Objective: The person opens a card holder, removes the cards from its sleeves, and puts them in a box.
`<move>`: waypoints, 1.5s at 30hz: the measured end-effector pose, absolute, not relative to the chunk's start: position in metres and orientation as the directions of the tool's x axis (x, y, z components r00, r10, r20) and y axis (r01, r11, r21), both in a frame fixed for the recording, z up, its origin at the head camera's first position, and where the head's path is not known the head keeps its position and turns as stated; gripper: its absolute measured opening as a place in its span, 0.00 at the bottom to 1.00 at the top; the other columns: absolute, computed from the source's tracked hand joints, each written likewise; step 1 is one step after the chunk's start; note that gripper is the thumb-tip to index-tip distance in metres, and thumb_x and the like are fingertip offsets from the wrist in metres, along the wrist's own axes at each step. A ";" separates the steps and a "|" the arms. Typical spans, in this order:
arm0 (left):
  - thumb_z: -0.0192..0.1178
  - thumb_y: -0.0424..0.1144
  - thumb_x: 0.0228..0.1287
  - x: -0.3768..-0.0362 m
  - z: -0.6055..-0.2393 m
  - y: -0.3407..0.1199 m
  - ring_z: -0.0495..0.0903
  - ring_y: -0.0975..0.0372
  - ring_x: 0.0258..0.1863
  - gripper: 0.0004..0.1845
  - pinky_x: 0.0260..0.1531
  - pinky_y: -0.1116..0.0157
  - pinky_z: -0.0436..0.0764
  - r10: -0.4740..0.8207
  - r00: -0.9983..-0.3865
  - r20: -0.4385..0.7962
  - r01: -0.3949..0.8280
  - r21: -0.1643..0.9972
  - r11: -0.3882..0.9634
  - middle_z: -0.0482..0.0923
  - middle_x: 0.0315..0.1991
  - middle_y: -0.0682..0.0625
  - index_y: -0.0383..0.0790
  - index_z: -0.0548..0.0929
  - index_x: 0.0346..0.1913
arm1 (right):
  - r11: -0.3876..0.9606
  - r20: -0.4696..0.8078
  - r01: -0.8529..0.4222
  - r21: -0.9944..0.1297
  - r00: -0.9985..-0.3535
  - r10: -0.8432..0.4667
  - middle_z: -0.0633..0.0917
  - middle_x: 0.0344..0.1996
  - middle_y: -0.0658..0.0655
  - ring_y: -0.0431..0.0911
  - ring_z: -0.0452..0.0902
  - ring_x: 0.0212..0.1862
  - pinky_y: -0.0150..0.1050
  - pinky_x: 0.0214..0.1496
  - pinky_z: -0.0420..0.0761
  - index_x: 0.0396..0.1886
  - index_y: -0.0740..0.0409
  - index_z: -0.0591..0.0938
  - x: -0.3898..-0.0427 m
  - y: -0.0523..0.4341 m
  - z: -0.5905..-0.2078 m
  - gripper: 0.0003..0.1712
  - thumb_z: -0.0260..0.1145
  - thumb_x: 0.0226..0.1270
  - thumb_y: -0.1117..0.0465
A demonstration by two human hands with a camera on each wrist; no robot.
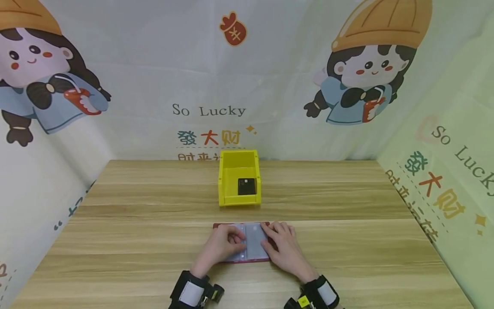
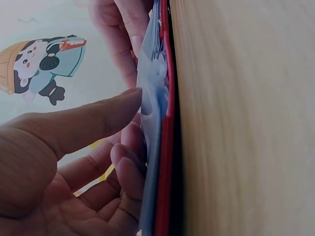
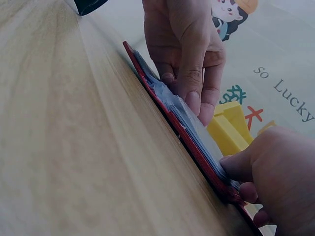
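Note:
A card holder (image 1: 255,240) with a red cover and clear plastic sleeves lies spread on the table in the head view. My left hand (image 1: 221,245) is over its left side. In the left wrist view, the straight thumb (image 2: 106,118) touches the sleeves, and the loosely bent fingers rest close to them, with nothing visible between. At the right edge, my right hand (image 1: 285,249) holds the card holder. The right wrist view shows that thumb (image 3: 238,164) on the sleeve edges and fingertips by the red cover (image 3: 197,147).
A yellow bin (image 1: 240,199) stands behind the card holder, with a flat black square item (image 1: 246,186) inside. Wood-grain tabletop (image 1: 347,206) surrounds them. Printed cloth (image 1: 278,86) hangs at the back and sides. Black camera straps (image 1: 189,292) circle both wrists.

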State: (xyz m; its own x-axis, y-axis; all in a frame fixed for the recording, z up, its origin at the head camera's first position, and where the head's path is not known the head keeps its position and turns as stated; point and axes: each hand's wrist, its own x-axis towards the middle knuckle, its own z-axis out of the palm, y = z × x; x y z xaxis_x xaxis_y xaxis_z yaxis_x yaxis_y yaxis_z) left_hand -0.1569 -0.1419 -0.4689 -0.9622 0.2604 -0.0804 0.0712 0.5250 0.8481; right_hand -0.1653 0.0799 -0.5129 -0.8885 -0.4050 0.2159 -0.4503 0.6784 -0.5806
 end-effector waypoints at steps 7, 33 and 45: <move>0.72 0.30 0.61 -0.156 -0.469 -0.138 0.73 0.65 0.24 0.04 0.25 0.72 0.70 0.225 -0.972 -0.068 0.063 0.848 0.526 0.79 0.25 0.52 0.31 0.89 0.37 | 0.679 0.225 -0.452 -0.579 -0.889 -0.400 0.80 0.44 0.53 0.50 0.70 0.51 0.50 0.57 0.62 0.68 0.66 0.80 -0.164 0.081 -0.512 0.27 0.69 0.71 0.64; 0.74 0.29 0.60 -0.154 -0.467 -0.134 0.71 0.65 0.23 0.05 0.24 0.72 0.68 0.185 -0.978 -0.097 0.024 0.826 0.563 0.78 0.24 0.52 0.32 0.89 0.37 | 0.719 0.082 -0.364 -0.592 -0.915 -0.395 0.77 0.43 0.51 0.45 0.66 0.47 0.42 0.50 0.63 0.69 0.59 0.80 -0.182 0.082 -0.499 0.37 0.76 0.66 0.46; 0.72 0.29 0.63 -0.155 -0.469 -0.134 0.71 0.64 0.23 0.03 0.24 0.72 0.68 0.182 -0.977 -0.114 0.010 0.822 0.569 0.77 0.24 0.53 0.33 0.90 0.37 | 0.656 0.126 -0.306 -0.690 -0.943 -0.307 0.82 0.48 0.55 0.49 0.73 0.50 0.51 0.59 0.68 0.56 0.57 0.83 -0.182 0.079 -0.502 0.27 0.79 0.63 0.49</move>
